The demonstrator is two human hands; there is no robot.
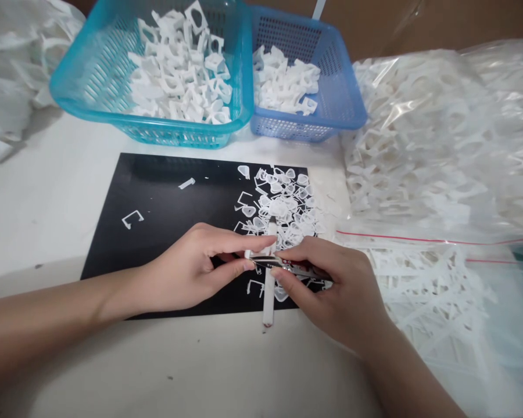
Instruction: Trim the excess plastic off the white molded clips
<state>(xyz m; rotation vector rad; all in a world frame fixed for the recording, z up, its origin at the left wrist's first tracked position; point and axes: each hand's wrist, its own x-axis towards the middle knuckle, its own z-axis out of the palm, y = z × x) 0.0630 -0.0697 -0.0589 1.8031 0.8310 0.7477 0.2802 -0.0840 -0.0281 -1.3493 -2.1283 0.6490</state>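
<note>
My left hand [196,264] is closed, pinching a small white plastic part [261,252] between thumb and forefinger above the black mat [157,255]. In my right hand [342,284] is a small metal hand tool [283,267] with a rivet and a narrow dark tip; its exact kind is unclear. That tip reaches left to the part and my left thumb. Beneath both hands lies a white stick-like handle [268,299] with a dark point at its far end, crossing the mat's front edge. Small white plastic scraps [287,203] are heaped beside and beyond it.
At the back stand a teal basket [87,87] and a blue basket [340,75], both holding white plastic parts. Clear bags [436,139] of similar parts fill the right side. Another bag [21,58] sits at back left. Loose scraps [133,219] lie on the mat's left.
</note>
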